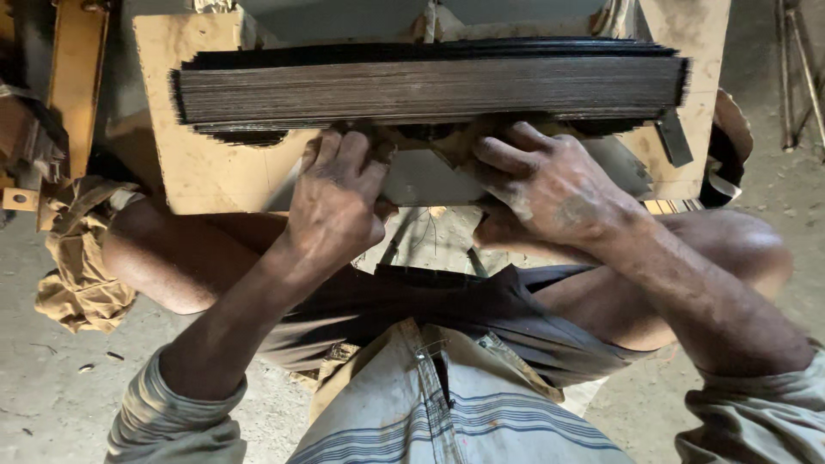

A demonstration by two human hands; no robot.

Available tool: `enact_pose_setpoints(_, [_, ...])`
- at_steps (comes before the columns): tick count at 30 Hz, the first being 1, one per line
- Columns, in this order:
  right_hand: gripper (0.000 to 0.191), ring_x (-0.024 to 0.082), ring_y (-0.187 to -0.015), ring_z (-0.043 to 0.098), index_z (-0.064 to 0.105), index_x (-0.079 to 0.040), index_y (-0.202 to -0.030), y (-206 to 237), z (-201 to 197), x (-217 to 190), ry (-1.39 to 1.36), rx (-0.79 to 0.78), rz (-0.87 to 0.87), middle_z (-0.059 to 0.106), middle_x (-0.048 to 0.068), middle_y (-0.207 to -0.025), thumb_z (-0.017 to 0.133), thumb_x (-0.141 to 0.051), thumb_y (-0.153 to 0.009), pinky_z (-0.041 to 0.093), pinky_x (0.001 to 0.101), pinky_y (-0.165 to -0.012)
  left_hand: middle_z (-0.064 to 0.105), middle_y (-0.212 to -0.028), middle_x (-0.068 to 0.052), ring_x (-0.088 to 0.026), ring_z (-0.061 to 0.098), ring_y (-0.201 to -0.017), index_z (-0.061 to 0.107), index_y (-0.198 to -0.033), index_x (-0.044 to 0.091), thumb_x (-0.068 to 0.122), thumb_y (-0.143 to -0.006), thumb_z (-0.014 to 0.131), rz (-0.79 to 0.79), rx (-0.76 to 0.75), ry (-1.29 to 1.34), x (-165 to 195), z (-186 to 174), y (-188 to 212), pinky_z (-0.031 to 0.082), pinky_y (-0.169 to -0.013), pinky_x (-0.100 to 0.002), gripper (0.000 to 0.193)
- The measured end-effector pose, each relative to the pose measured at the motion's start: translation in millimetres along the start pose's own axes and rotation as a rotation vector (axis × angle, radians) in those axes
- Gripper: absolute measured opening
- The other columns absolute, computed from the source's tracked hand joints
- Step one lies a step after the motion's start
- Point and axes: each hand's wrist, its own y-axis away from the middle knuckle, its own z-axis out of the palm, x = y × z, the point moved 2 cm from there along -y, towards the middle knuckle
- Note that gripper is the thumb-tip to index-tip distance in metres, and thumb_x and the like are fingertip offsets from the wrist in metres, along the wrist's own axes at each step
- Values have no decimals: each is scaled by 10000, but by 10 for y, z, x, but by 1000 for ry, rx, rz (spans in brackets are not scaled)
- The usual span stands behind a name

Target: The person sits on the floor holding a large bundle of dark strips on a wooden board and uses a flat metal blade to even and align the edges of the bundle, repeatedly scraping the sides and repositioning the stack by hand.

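Head view, looking down: left hand (337, 199) lies knuckles up, fingers together, tips tucked under the stack (430, 88) of thin dark sheets. Stack sits just ahead of both hands, long axis running left to right on a tan board (202, 163). Right hand (550, 187) spreads its fingers, touching the stack's underside, equally near.
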Motion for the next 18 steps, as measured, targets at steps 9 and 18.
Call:
enact_pose_setpoints(9, [560,257,-1084,567,780,-34,-1062,-77,-93,-51,47,-85,-53,615,74,-1130,733,-520,-788,590,361,-704,594,-1255,-158,-380,555,-1191,694,-1250,56,212,-666,892,31,182,70,-21,-12,98,435,-1007,-535,635])
enact_pose_setpoints(18, [665,252,-1097,525,701,-15,-1182,-341,-23,-158,132,-207,46,555,83,-1142,789,-408,-653,563,370,-790,599,-1278,-182,-369,558,-1143,686,-1327,66,239,-659,894,8,181,109,-25,-21,155,442,-991,-551,721])
